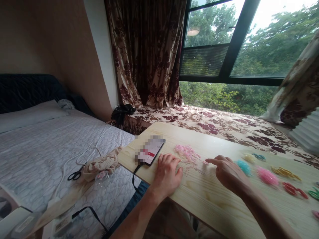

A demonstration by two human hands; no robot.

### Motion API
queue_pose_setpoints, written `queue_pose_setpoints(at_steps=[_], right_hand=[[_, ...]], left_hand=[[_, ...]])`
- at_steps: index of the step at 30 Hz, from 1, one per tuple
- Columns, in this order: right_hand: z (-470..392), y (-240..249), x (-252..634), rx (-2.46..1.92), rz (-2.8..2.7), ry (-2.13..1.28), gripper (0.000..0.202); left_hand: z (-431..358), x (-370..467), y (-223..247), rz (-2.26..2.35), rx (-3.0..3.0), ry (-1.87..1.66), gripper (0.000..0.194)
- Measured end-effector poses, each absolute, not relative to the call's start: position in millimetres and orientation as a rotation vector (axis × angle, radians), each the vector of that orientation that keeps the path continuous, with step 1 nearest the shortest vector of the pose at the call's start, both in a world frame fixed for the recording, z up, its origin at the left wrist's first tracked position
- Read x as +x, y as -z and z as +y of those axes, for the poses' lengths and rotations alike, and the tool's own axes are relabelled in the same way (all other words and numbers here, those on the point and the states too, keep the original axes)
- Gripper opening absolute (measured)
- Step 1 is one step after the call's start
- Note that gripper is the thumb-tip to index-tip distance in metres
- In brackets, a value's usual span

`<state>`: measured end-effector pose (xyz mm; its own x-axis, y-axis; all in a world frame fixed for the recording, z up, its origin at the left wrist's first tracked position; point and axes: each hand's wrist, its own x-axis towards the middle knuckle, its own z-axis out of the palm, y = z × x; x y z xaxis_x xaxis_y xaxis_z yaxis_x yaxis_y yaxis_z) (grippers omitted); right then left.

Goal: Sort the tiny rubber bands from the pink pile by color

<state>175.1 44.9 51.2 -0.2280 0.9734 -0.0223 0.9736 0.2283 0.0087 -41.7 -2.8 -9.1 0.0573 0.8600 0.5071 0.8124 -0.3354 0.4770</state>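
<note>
A loose pile of light pink bands (186,153) lies on the pale wooden table (211,202), with some strands spread toward its front and right. My left hand (168,174) rests on the table at the pile's left side, fingers apart and holding nothing. From the right, my right hand (225,169) points its index finger at a small pink strand (204,162), its other fingers curled; whether the fingertip touches it I cannot tell. A phone (152,152) with a lit screen lies left of the pile. Right of my right hand sit a turquoise bundle (243,167) and a brighter pink bundle (267,176).
Yellow bands (286,172), red bands (295,190) and green bands (314,192) lie farther right. On the bed (112,199) at the left are black scissors (74,175), a beige cloth (102,166) and white cables. A patterned window seat (206,122) adjoins the table's far side.
</note>
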Motion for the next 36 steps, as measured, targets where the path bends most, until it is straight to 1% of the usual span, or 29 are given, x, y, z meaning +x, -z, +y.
queue_pose_setpoints(at_steps=[5,11,18,23,26,32,36], right_hand=[[41.7,-50.9,177.0,1.921,2.458,0.017,0.058],[44.9,-54.4,186.2,1.971,2.414,-0.033,0.062],[40.6,-54.1,190.7,1.956,2.422,-0.049,0.060],[52.9,-56.2,193.8,1.953,2.441,-0.041,0.059],[67.1,-60.5,194.7,1.882,2.499,-0.011,0.053],[91.5,-69.7,199.2,1.658,2.637,0.027,0.027],[101.4,-63.5,208.4,1.530,2.691,0.080,0.022]], left_hand=[[-2.9,-42.0,9.2,1.778,2.236,-1.136,0.021],[-3.3,-41.5,9.8,1.787,2.231,-1.139,0.022],[-4.3,-41.0,7.9,1.786,2.237,-1.155,0.021],[-4.5,-42.2,6.6,1.789,2.242,-1.118,0.021],[-4.7,-42.9,5.8,1.793,2.241,-1.093,0.021],[-6.4,-43.2,3.5,1.784,2.240,-1.052,0.022],[-8.6,-42.7,2.0,1.784,2.235,-1.025,0.022]])
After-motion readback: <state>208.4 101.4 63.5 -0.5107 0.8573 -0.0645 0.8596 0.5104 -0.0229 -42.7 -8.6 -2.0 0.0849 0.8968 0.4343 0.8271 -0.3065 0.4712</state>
